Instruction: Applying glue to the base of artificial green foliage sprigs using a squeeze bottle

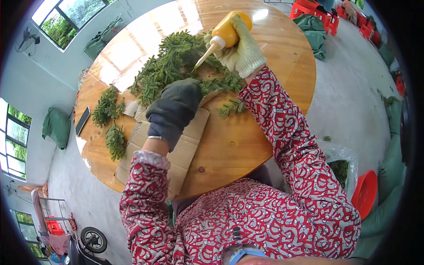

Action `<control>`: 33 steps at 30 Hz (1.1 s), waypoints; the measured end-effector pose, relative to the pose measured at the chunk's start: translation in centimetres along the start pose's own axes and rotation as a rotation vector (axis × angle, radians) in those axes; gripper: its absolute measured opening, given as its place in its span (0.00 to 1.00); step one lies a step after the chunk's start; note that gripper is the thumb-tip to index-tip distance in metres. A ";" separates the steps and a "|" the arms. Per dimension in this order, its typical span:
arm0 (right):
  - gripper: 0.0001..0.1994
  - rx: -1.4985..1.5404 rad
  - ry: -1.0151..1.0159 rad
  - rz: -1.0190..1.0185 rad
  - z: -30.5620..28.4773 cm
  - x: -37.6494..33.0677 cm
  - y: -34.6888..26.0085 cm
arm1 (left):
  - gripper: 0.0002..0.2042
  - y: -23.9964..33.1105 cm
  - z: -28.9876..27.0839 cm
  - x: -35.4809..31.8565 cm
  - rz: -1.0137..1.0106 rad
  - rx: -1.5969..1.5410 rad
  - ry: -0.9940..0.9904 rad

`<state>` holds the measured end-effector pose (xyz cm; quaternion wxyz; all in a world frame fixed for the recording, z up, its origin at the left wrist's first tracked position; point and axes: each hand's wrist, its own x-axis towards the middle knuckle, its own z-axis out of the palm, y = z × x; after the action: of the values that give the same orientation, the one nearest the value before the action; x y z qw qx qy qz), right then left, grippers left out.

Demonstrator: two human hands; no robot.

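Observation:
My right hand (pixel 242 51), in a pale knit glove, grips a yellow squeeze bottle (pixel 230 30) tilted nozzle-down. The bottle's long whitish nozzle (pixel 206 56) points down and left, its tip just beyond my left hand. My left hand (pixel 176 104), in a dark glove, is closed, its fingertips mostly hidden; what they hold I cannot make out. Beyond and around it lies a heap of green needle sprigs (pixel 163 64). Under the left wrist is a flattened piece of brown cardboard (pixel 187 145).
Loose sprigs (pixel 106 106) and a dark phone (pixel 83 120) lie on the left of the round wooden table (pixel 238 150). Green sacks (pixel 57 127) stand about the room. A red basin (pixel 365 194) and a clear plastic bag (pixel 344 154) are at my right. A wheeled vehicle (pixel 92 240) stands lower left.

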<state>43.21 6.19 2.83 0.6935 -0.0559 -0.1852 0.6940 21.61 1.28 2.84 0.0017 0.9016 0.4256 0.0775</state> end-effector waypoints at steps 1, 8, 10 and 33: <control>0.29 0.007 0.014 0.001 0.6 0.2 0.4 | 0.08 -0.4 0.6 -0.3 -0.051 0.099 0.015; 0.25 0.020 0.032 -0.012 0.5 -0.3 -0.1 | 0.10 -2.5 2.9 0.6 -0.026 0.035 0.095; 0.25 0.027 0.012 0.007 0.7 -0.1 0.1 | 0.10 -5.0 2.5 -0.3 0.104 0.168 0.141; 0.22 -0.108 -0.184 0.295 2.0 -2.3 3.3 | 0.08 -1.0 -1.9 -21.2 -0.106 -0.136 0.070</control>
<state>39.46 3.64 3.17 0.5602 -0.0561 -0.2747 0.7795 7.27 -14.46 1.75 0.0524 0.8723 0.4664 0.1375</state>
